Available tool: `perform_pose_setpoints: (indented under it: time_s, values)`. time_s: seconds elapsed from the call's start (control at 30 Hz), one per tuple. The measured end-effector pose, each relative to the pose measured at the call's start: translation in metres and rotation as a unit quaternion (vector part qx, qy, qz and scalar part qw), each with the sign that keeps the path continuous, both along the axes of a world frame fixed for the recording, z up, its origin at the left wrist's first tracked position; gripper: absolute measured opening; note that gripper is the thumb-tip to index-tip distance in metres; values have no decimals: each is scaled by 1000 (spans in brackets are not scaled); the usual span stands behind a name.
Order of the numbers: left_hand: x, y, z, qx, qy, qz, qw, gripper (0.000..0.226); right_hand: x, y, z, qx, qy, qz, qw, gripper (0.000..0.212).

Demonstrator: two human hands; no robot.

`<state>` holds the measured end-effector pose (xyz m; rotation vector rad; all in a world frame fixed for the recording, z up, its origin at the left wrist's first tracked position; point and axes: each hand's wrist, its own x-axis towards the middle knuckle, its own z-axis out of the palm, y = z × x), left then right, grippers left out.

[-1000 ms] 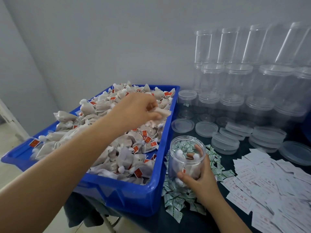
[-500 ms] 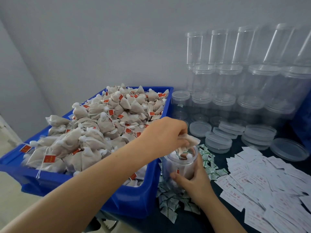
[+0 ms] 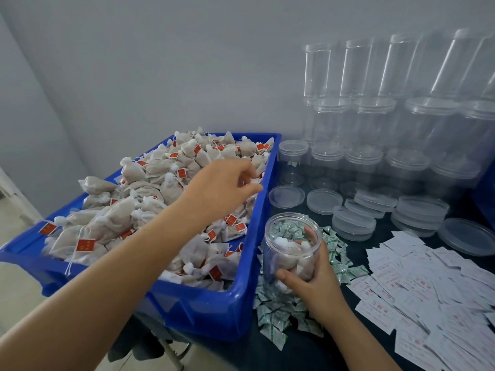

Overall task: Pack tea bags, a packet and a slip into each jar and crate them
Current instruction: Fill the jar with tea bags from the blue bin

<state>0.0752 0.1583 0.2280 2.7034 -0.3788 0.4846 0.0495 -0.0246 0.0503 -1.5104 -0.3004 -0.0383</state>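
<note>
The blue crate (image 3: 214, 311) heaped with tea bags (image 3: 150, 210) fills the left of the table, and the step in hand looks like fetching the next bag for the jar (image 3: 292, 250). The left hand (image 3: 222, 188) hovers over the heap near the crate's right wall, fingers loosely curled and blurred; it seems to hold nothing, though I cannot tell for sure. To do this well, it should pinch one bag by its gathered neck or body, not by the red tag, so that the strings of neighbouring bags do not drag along, then carry it straight over the rim to the open mouth.

The right hand (image 3: 316, 279) wraps round the jar's lower side and holds it upright just beside the crate, above the scattered green packets (image 3: 270, 311); keeping that grip steady and the mouth unobstructed will help.

Several bags already lie inside the jar, but how many is hard to count. The print on the paper slips (image 3: 428, 290) is unreadable, and the stacked empty jars (image 3: 375, 124) run off the right edge.
</note>
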Motion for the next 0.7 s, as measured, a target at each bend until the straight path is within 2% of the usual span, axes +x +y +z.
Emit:
perform_pose_setpoints:
  time_s: [0.1, 0.2, 0.3, 0.4, 0.53, 0.7]
  values:
    - [2, 24, -15, 58, 54, 39, 996, 21, 0, 0, 0, 2, -2, -1, 1000, 88]
    - [-1, 41, -35, 115, 121, 64, 984, 33, -1, 0, 0, 9, 0, 0, 1000, 90]
    - [-4, 52, -47, 151, 144, 82, 975, 49, -1, 0, 1, 10, -1, 0, 1000, 92]
    - [-6, 62, -54, 210, 185, 88, 956, 56, -1, 1, 3, 12, 0, 2, 1000, 97]
    - [-8, 71, -56, 246, 275, 118, 922, 48, -1, 1, 2, 10, -7, 0, 1000, 94]
    - [-7, 71, -61, 292, 242, 98, 920, 19, 0, 0, 0, 3, -8, -1, 1000, 94]
